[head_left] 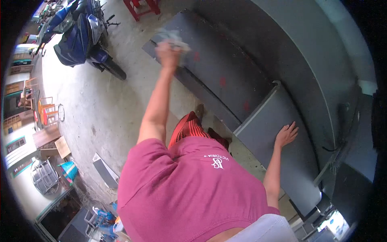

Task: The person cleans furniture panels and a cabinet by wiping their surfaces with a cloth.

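Note:
My left hand (167, 54) is closed on a pale cloth (174, 37), blurred by motion, over the far left end of a long dark grey panel (229, 60) with faint red marks. Fingers spread, my right hand (286, 134) lies flat on a smoother grey panel (270, 133) at the right. A light edge strip (256, 109) runs along this panel's left side, beside the dark one. A narrow dark ledge (209, 99) borders the near side of the marked panel.
A blue motorbike (80, 40) stands on the concrete floor (117, 97) at the upper left, with a red stool (142, 8) near the top. A large grey curved surface (290, 52) rises behind the panels. Chairs, a metal rack and containers line the left.

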